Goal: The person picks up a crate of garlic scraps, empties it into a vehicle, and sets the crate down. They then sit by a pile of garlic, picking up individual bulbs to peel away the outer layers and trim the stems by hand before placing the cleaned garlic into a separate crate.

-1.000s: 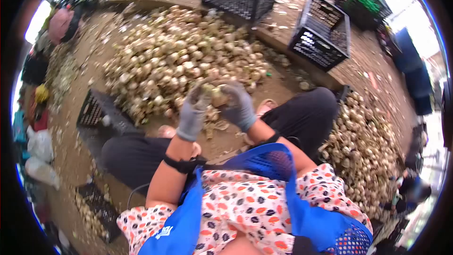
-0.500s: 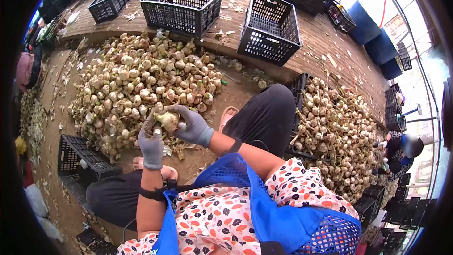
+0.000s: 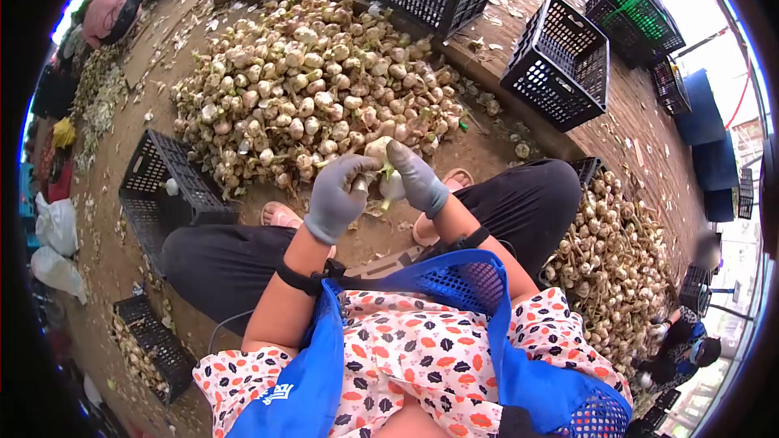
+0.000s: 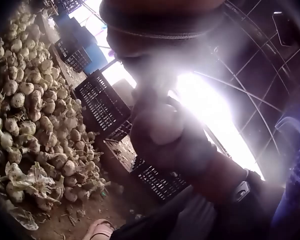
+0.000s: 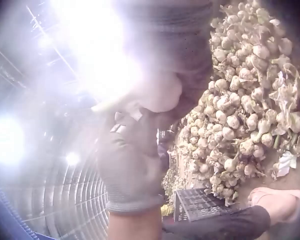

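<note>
Two grey-gloved hands meet above the dirt floor, in front of a large garlic heap [image 3: 312, 89]. Between them is a pale garlic bulb [image 3: 378, 148]. My right hand [image 3: 418, 181] holds it from the right, fingertips over its top. My left hand [image 3: 334, 197] has curled fingers and grips it from the left. In the right wrist view the bulb [image 5: 162, 93] shows smooth and whitish, with a pale stalk pointing left, and a white band circles a finger of the left glove. Glare washes out both wrist views, and the fingers hide part of the bulb.
Black crates [image 3: 560, 61] stand on the raised wooden floor behind the heap. Another crate [image 3: 166, 195] leans by the left knee. A second garlic heap [image 3: 613, 251] lies right of the right leg. Another person [image 3: 682, 349] is at far right. A low crate [image 3: 154, 349] sits lower left.
The head view swung right, then back left. The hands stay together at the bulb; the left hand has turned, its fingers now curled at the bulb's lower left.
</note>
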Motion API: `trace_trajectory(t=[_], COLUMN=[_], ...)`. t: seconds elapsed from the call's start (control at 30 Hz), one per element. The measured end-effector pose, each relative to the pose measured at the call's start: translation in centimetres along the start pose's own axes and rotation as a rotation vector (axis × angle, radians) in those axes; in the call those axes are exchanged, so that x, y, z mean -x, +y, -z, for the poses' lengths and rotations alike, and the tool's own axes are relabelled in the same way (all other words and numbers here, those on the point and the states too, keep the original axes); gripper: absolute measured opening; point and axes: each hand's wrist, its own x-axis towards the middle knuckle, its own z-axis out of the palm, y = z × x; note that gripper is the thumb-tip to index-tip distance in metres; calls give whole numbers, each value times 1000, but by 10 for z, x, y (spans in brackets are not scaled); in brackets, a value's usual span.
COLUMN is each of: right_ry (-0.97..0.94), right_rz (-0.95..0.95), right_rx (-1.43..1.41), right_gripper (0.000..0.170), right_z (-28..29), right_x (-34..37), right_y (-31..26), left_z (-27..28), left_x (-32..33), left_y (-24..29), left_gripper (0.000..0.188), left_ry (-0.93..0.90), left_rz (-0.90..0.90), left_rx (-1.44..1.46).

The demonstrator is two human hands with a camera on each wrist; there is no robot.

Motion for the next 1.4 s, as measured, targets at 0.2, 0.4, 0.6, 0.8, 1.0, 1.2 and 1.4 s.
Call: trace_trajectory(t=[0.2, 0.4, 0.6, 0.8, 1.0, 1.2, 1.4], right_ry=[-393, -605, -442, -260, -174, -225, -507], right_rz=[-335, -375, -318, -248, -257, -197, -170], right_rx=[183, 116, 261, 334, 329, 372, 389], right_gripper=[62, 83, 74, 51, 48, 51, 51], right_z=[5, -3, 6, 13, 10, 14, 17], right_x=[10, 20, 9, 0, 1, -2, -5], right_y=[-14, 3, -7, 2, -11, -1, 1], left_z=[21, 32, 36, 41, 34, 24, 23], left_x=[-5, -9, -1, -12, -12, -4, 0], left_y=[-25, -68, -43, -14, -14, -31, -39], left_gripper=[28, 24, 48, 27, 17, 13, 14], left_ry=[49, -15, -271, -226, -119, -23, -66], left_rz=[415, 710, 503, -152, -221, 28, 272], left_rx=[618, -362, -731, -277, -382, -127, 69])
